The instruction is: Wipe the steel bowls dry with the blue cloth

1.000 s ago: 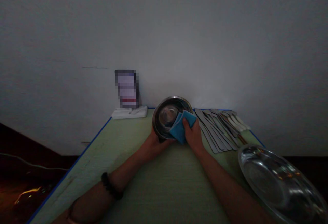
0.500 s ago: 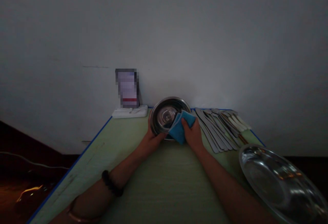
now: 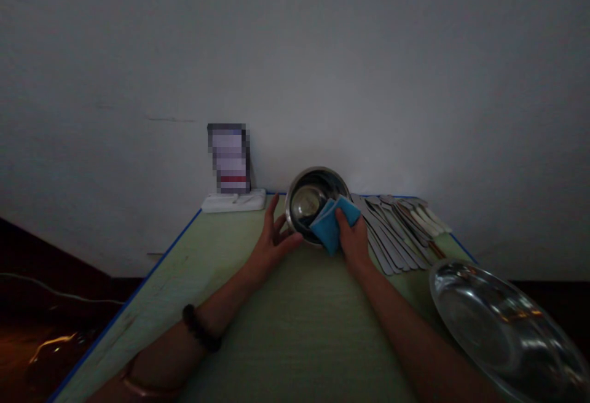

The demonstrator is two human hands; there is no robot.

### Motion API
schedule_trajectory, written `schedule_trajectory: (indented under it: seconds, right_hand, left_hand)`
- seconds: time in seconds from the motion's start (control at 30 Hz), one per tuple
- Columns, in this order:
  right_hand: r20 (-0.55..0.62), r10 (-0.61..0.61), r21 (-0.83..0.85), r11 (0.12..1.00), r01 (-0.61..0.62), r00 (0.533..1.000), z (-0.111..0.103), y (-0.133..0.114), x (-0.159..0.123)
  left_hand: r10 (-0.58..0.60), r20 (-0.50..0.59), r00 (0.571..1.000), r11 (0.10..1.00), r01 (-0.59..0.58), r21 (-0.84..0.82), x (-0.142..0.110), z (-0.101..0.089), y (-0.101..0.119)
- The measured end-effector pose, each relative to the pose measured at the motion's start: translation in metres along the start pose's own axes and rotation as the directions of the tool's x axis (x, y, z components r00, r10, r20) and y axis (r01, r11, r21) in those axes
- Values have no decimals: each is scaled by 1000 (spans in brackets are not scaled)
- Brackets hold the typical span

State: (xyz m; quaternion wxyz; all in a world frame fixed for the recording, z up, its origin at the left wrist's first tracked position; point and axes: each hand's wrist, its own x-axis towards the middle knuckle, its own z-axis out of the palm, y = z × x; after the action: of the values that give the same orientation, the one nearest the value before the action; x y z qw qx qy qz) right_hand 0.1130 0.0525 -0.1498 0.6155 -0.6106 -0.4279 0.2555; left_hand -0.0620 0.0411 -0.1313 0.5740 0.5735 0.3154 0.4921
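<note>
right hand (image 3: 354, 244) pinching folded cloth (image 3: 327, 228) over round metal bowl (image 3: 306, 200), left hand (image 3: 267, 252) holding fingers spread, smooth greenish table (image 3: 295, 329) meeting grey wall (image 3: 369, 83)

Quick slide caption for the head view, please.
Right hand holds a blue cloth at a tilted metal bowl; left hand spread open beside its rim, cutlery lying to the right.

Dim, grainy and low in contrast, darkening toward the upper corners of the plain grey-white wall (image 3: 369, 71). Shadowed inside the small round steel bowl (image 3: 306, 200), glinting white on the large shiny steel basin (image 3: 488, 317), stretched near the right edge. Coarsely pixelated over the upright, dark-framed rectangular screen (image 3: 229, 158).
</note>
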Motion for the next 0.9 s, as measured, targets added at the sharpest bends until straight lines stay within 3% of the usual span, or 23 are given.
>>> schedule_trajectory:
  seconds: [0.1, 0.17, 0.3, 0.47, 0.6, 0.73, 0.9]
  right_hand:
    - [78, -29, -21, 999, 31, 997, 0, -2, -2]
    - [149, -49, -57, 997, 59, 988, 1, -5, -4]
    - [215, -60, -110, 990, 85, 975, 3, -7, -7]
    - [118, -74, -51, 995, 81, 990, 3, -4, -5]
    - [160, -58, -59, 996, 69, 985, 2, 0, -1]
    - [183, -51, -66, 996, 64, 982, 1, 1, 0]
    - [234, -64, -55, 995, 79, 970, 3, -2, -2]
  left_hand:
    - [29, 34, 999, 992, -33, 118, -3, 10, -1]
    - [107, -53, 993, 962, -90, 258, -3, 11, -1]
    - [290, -191, 938, 875, -178, 450, 1, 5, 0]
    - [267, -169, 949, 918, -197, 344, 4, -1, 0]
    - [283, -97, 954, 912, -236, 335, 2, -1, -1]
    - [182, -59, 981, 914, -147, 378, -1, 1, -6]
    - [329, -128, 936, 851, -235, 470, 1, -1, -9]
